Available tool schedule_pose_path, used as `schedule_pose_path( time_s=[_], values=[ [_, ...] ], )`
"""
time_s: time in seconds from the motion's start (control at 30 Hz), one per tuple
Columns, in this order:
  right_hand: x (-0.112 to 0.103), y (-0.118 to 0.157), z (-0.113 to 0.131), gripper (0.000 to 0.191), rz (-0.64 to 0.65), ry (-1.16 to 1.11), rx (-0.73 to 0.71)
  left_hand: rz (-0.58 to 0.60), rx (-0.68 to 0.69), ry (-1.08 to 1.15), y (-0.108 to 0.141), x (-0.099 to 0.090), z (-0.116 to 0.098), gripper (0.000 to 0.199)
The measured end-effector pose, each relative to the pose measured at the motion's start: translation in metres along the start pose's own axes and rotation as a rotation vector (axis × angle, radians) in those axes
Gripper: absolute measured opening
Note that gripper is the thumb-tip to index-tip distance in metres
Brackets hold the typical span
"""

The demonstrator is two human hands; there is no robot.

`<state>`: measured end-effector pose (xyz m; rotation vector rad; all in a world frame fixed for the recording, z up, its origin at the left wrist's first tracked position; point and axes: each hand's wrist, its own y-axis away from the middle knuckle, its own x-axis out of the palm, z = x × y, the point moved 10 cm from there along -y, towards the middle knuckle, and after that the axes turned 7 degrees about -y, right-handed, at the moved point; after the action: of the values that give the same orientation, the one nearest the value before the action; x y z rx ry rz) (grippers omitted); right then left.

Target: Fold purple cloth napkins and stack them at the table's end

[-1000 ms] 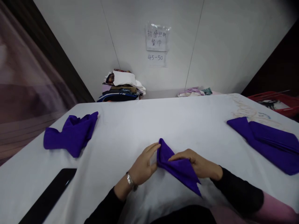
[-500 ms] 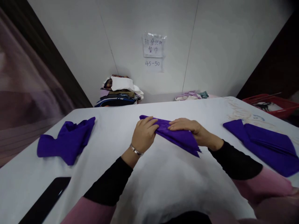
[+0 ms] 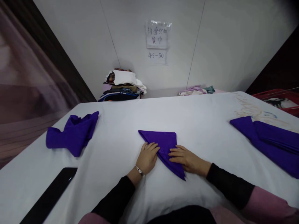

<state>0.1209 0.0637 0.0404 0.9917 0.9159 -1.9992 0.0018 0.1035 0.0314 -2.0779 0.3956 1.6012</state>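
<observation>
Purple cloth (image 3: pixel 166 141) now lying flatter, wider; left hand (image 3: pixel 147 158) (8 o'clock), right hand (image 3: pixel 188 159) (4 o'clock) loosely open, gripping nothing, seemingly smoothing.

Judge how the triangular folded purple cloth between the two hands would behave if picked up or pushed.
The triangular folded purple cloth would likely droop and loosen when lifted: its layers part at the near tip. It's probably light, looking thin. Pushed, it may rumple, lying flat on the white-covered table.

Middle purple cloth (image 3: pixel 164 143) now lies flat on the table (image 3: pixel 151 114)
</observation>
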Motion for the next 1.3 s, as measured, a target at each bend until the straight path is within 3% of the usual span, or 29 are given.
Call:
schedule_pose_path(
  time_s=[0.13,0.23,0.33,0.53,0.7,0.87,0.97,1.1,1.3],
  values=[
    [0.005,0.006,0.002,0.038,-0.006,-0.052,-0.008,0.015,0.047,0.062,0.003,0.001,-0.015,0.04],
    [-0.003,0.007,-0.002,0.033,-0.088,-0.213,0.023,0.017,0.029,0.106,0.005,0.002,-0.013,0.038],
    [-0.021,0.0,-0.016,0.029,-0.198,-0.456,0.162,-0.022,-0.025,0.137,0.004,-0.001,-0.003,0.033],
    [-0.035,-0.044,-0.053,0.021,-0.226,-0.918,0.44,-0.141,-0.181,0.125,0.004,-0.01,0.017,0.016],
    [-0.03,-0.094,-0.09,0.027,-0.208,-0.828,0.542,-0.173,-0.28,0.115,0.006,-0.012,0.027,0.014],
    [-0.014,-0.138,-0.097,0.022,-0.052,-0.634,0.525,-0.267,-0.42,0.239,0.013,-0.016,0.044,0.07],
    [-0.006,-0.152,-0.101,0.017,-0.002,-0.526,0.529,-0.288,-0.423,0.257,0.015,-0.017,0.043,0.078],
    [0.002,-0.162,-0.108,0.013,0.016,-0.38,0.53,-0.287,-0.381,0.206,0.015,-0.018,0.035,0.071],
    [0.011,-0.167,-0.109,0.013,0.026,-0.195,0.509,-0.194,-0.335,0.113,0.012,-0.014,0.027,0.034]
  ],
)
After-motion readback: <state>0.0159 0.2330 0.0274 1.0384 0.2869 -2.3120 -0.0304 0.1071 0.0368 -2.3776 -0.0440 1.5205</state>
